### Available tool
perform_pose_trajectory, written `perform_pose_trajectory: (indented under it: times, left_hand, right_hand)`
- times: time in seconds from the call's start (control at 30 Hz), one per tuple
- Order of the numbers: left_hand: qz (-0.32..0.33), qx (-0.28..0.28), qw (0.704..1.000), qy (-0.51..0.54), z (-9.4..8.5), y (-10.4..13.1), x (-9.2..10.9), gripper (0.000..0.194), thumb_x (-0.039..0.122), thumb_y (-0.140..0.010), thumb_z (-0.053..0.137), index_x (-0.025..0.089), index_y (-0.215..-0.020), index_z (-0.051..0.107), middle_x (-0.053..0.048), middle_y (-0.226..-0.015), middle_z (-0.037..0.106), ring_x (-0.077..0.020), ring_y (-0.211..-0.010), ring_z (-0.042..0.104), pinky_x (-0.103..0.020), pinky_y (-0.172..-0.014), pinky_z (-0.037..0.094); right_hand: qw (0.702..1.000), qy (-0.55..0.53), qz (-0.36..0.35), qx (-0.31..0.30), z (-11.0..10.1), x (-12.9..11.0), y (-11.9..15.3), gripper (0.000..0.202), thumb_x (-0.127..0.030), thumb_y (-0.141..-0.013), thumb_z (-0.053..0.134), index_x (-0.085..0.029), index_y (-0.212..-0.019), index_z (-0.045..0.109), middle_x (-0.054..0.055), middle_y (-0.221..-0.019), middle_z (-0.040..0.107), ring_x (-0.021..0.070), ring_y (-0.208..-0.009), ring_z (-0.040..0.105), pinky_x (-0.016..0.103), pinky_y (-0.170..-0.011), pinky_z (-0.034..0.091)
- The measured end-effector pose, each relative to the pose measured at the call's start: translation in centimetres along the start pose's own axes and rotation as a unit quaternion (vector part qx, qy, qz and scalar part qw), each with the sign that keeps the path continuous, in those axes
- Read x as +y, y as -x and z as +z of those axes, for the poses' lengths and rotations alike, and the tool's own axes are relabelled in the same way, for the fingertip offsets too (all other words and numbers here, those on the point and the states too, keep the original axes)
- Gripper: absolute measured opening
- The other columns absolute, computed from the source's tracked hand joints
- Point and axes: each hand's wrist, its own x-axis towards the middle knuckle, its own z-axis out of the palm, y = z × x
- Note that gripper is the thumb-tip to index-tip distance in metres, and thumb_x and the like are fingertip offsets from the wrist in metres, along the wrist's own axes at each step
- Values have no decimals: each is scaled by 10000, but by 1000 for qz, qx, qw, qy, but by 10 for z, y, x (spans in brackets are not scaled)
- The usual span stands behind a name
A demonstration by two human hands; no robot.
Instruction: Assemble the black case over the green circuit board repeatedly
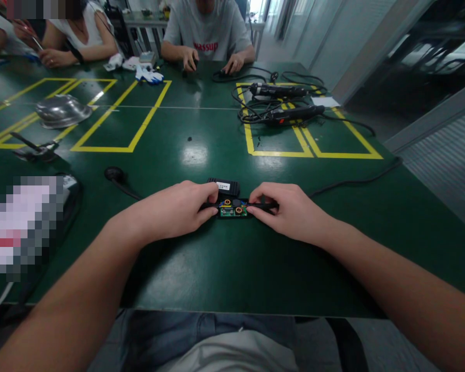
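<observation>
A small black case with a green circuit board (232, 211) lies open on the green table, with two copper coils and thin coloured wires showing. My left hand (189, 206) pinches the black cable at the case's left end. At the right end my right hand (281, 209) has its fingers closed on the other black cable (343, 183), which runs off to the right. Just behind the board rests a black cover (225, 186) with a white label. A round black plug (114, 174) on a cable lies beyond my left forearm.
Black corded tools (279, 91) with coiled cables lie at the back right. A metal bowl (62, 111) and a dark clamp-like object (36, 147) are at the left. Blue-white gloves (149, 75) lie farther back. Across the table (170, 279) sit other people, one handling small dark objects.
</observation>
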Motion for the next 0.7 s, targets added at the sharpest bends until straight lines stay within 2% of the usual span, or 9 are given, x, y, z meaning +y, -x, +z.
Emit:
perform_pose_trajectory:
  times: [0.17, 0.33, 0.57, 0.7]
  left_hand:
    - [5, -2, 1000, 30, -3, 0, -1, 83, 306, -979, 665, 233, -939, 664, -2, -835, 750, -189, -697, 654, -298, -623, 386]
    - [-11, 2, 999, 39, -6, 0, -1, 170, 280, -1013, 541, 232, -887, 645, -5, -815, 737, -191, -696, 633, -308, -646, 392]
    - [-23, -23, 999, 15, -3, -1, -5, 80, 246, -984, 582, 232, -928, 637, -15, -846, 730, -201, -713, 627, -316, -643, 379]
    - [0, -17, 1000, 17, -1, 0, -6, 65, 234, -989, 597, 229, -935, 633, -12, -860, 713, -195, -727, 623, -313, -651, 382]
  right_hand:
    - [1000, 4, -22, 4, -1, -2, 0, 60, -252, -1013, 647, -215, -975, 676, 53, -906, 748, 189, -711, 644, 319, -665, 489]
    - [1000, -11, -28, 7, -5, -3, 0, 94, -188, -1012, 584, -216, -979, 667, 47, -899, 745, 176, -691, 624, 312, -652, 471]
    - [1000, -10, -27, -8, -3, -1, 1, 83, -152, -965, 600, -207, -968, 662, 29, -843, 717, 166, -666, 604, 306, -649, 459]
    - [1000, 11, -23, -8, -2, 0, 2, 63, -164, -952, 615, -212, -958, 656, 53, -864, 709, 216, -777, 644, 340, -715, 487]
